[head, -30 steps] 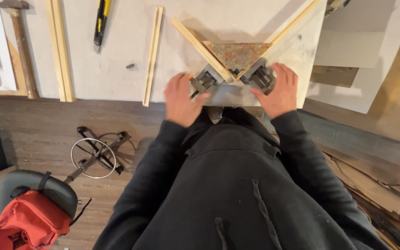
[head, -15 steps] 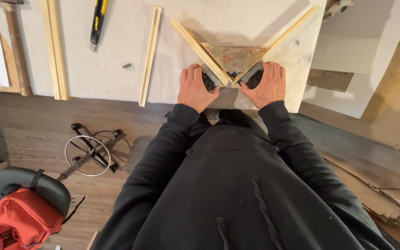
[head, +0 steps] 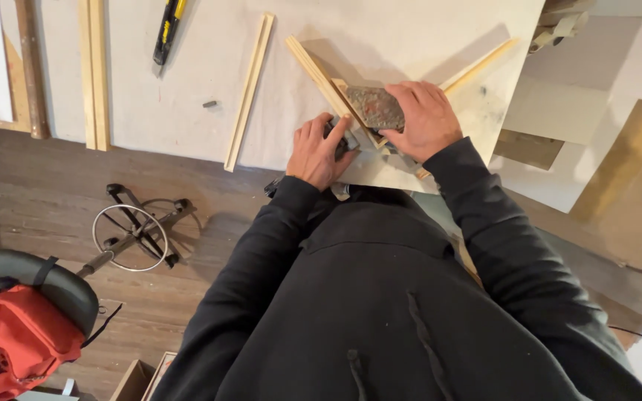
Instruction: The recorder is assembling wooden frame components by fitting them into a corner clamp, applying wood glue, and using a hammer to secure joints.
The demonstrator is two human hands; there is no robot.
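Note:
Two light wooden strips (head: pixel 316 71) meet at a right angle in a metal corner clamp (head: pixel 374 108) on a white board (head: pixel 380 37). My left hand (head: pixel 318 152) is closed on the clamp's left grey jaw at the near edge of the board. My right hand (head: pixel 426 121) lies over the clamp's right side and the second strip (head: pixel 480 65), fingers curled on it. My dark sleeves and jacket fill the lower part of the view and hide the clamp's near end.
A loose wooden strip (head: pixel 249 90) lies to the left, with a yellow-and-black utility knife (head: pixel 169 30) above it and more strips (head: pixel 92 74) further left. A stool base with a metal ring (head: pixel 131 236) and a red bag (head: pixel 10 347) stand on the wooden floor. Cardboard sheets (head: pixel 633 186) lie right.
Both hands have shifted on the clamp: the right hand now covers its right side and plate edge, the left hand has slid nearer the corner. The view has drifted slightly.

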